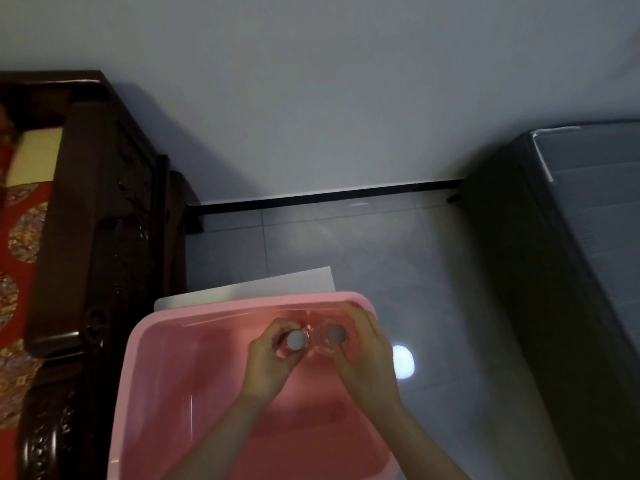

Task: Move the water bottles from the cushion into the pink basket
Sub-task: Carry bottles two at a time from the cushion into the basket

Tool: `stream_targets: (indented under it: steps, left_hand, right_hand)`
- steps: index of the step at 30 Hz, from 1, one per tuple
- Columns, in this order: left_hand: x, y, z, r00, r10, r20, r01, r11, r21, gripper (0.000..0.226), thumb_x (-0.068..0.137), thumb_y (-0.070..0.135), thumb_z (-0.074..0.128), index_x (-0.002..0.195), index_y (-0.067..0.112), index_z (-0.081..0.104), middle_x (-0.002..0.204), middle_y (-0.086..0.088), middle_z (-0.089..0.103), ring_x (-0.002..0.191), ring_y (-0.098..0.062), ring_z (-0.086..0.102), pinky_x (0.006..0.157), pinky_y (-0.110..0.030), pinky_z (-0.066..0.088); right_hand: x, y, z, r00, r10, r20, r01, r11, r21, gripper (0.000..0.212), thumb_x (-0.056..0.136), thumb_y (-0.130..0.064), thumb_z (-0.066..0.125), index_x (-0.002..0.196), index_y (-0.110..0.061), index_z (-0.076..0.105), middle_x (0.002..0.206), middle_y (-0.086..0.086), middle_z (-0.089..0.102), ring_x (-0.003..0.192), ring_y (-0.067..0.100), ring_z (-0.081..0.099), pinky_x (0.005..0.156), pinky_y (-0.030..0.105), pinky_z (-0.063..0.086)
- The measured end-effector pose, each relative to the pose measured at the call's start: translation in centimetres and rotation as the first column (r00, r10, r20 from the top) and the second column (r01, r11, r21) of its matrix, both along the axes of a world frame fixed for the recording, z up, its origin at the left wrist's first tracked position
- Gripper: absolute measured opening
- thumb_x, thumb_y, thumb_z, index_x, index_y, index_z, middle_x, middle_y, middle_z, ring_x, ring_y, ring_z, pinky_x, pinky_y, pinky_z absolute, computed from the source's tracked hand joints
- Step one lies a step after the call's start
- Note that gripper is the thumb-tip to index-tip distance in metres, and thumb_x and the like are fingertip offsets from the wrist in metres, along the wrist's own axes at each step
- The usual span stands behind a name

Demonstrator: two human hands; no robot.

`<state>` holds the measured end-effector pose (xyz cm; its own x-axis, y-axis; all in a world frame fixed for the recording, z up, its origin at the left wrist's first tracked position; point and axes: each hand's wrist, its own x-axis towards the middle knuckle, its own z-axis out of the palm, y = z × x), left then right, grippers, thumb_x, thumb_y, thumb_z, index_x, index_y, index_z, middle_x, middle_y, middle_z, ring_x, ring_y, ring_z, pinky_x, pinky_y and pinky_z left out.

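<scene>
Below me on the grey tiled floor point(346, 244) sits the pink basket point(162, 375), with a white sheet point(277, 284) showing behind its far rim. The dark carved arm of a wooden sofa point(97, 220) rises just beside the basket on my left, and past it lies the red patterned cushion point(20, 237). Well apart on my right stands a dark grey block point(554, 254) against the wall. My left hand point(273, 355) curls its fingers round the left bottle point(295, 339), and my right hand point(363, 348) wraps the right bottle point(335, 334) the same way. Both clear bottles stand upright with pale caps facing me, side by side between my hands, inside the basket near its far right corner. I cannot tell whether their bases touch the bottom.
</scene>
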<state>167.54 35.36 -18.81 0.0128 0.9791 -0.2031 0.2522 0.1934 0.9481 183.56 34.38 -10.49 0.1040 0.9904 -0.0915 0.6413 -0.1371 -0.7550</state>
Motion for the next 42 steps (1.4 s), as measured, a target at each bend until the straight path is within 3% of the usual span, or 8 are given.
stream_targets:
  steps: [3,7,12,17,23,29,35,42]
  left_hand:
    - [0.1,0.2,0.8,0.998,-0.028,-0.060,0.029,0.999,0.022,0.046,0.061,0.000,0.081,0.087,0.032,0.062,0.095,0.014,0.068,0.087,-0.001,0.063,0.075,-0.014,0.046]
    - [-0.2,0.3,2.1,0.994,-0.062,-0.094,0.065,0.998,0.026,0.050,0.061,0.004,0.084,0.091,0.038,0.062,0.099,0.021,0.068,0.090,0.004,0.063,0.077,-0.011,0.045]
    - [-2.5,-0.4,7.6,0.986,-0.069,-0.155,0.082,0.993,0.081,0.050,0.065,0.033,0.083,0.109,0.041,0.059,0.112,0.027,0.064,0.107,0.009,0.056,0.097,-0.010,0.039]
    - [-9.0,1.8,21.0,0.931,0.155,-0.331,-0.011,0.918,0.396,0.050,0.085,0.031,0.059,0.134,0.025,0.048,0.144,0.007,0.043,0.133,-0.001,0.037,0.110,-0.012,0.024]
    - [-20.9,-0.1,36.5,0.752,0.545,-0.370,-0.218,0.736,0.641,0.056,0.092,0.039,0.046,0.145,0.022,0.034,0.151,0.011,0.028,0.142,-0.002,0.021,0.112,-0.017,0.018]
    - [-34.1,-13.1,47.4,0.472,0.810,-0.348,-0.329,0.528,0.783,0.062,0.093,0.049,0.038,0.148,0.027,0.022,0.154,0.014,0.020,0.142,-0.002,0.015,0.113,-0.028,0.017]
    - [-45.2,-32.3,52.5,0.165,0.933,-0.318,-0.395,0.358,0.846,0.064,0.092,0.047,0.039,0.149,0.022,0.023,0.158,0.001,0.021,0.145,-0.012,0.015,0.117,-0.038,0.017]
    - [-55.9,-54.2,51.1,-0.015,0.913,-0.407,-0.479,0.351,0.805,0.061,0.093,0.023,0.054,0.147,0.012,0.027,0.156,-0.006,0.024,0.145,-0.015,0.016,0.118,-0.041,0.017]
  right_hand:
    - [1.2,-0.6,1.8,0.998,-0.065,0.015,0.063,0.993,0.103,0.037,0.077,-0.032,0.058,0.110,-0.043,0.047,0.107,-0.035,0.049,0.095,-0.009,0.051,0.077,-0.001,0.034]
    - [3.2,-1.6,2.2,0.992,-0.096,0.079,0.086,0.990,0.112,0.052,0.073,-0.005,0.069,0.113,-0.033,0.053,0.105,-0.028,0.049,0.100,0.007,0.053,0.084,0.006,0.035]
    - [4.1,-2.3,4.8,0.986,-0.044,0.162,0.037,0.998,0.046,0.050,0.078,-0.037,0.055,0.125,-0.020,0.053,0.123,-0.013,0.051,0.119,0.008,0.046,0.095,0.010,0.030]
    - [1.3,3.3,14.6,0.914,0.124,0.386,-0.244,0.929,0.277,0.068,0.091,-0.050,0.041,0.147,-0.013,0.029,0.157,0.002,0.020,0.147,0.016,0.012,0.120,0.042,0.009]
    - [-6.9,8.9,29.1,0.879,0.140,0.455,-0.399,0.739,0.543,0.069,0.094,-0.052,0.035,0.150,-0.016,0.019,0.160,0.003,0.011,0.148,0.016,0.003,0.119,0.041,-0.001]
    - [-20.6,4.5,40.1,0.849,0.266,0.457,-0.527,0.499,0.688,0.072,0.091,-0.056,0.029,0.150,-0.018,0.015,0.160,0.002,0.009,0.148,0.015,0.001,0.119,0.040,-0.002]
    - [-37.9,-8.3,43.4,0.753,0.483,0.447,-0.621,0.296,0.726,0.073,0.090,-0.055,0.036,0.150,-0.018,0.018,0.160,0.001,0.012,0.148,0.015,0.004,0.120,0.040,0.002]
    - [-57.4,-25.4,41.4,0.616,0.649,0.447,-0.691,0.173,0.702,0.077,0.088,-0.051,0.050,0.149,-0.016,0.020,0.159,0.003,0.016,0.147,0.017,0.009,0.120,0.040,0.008]
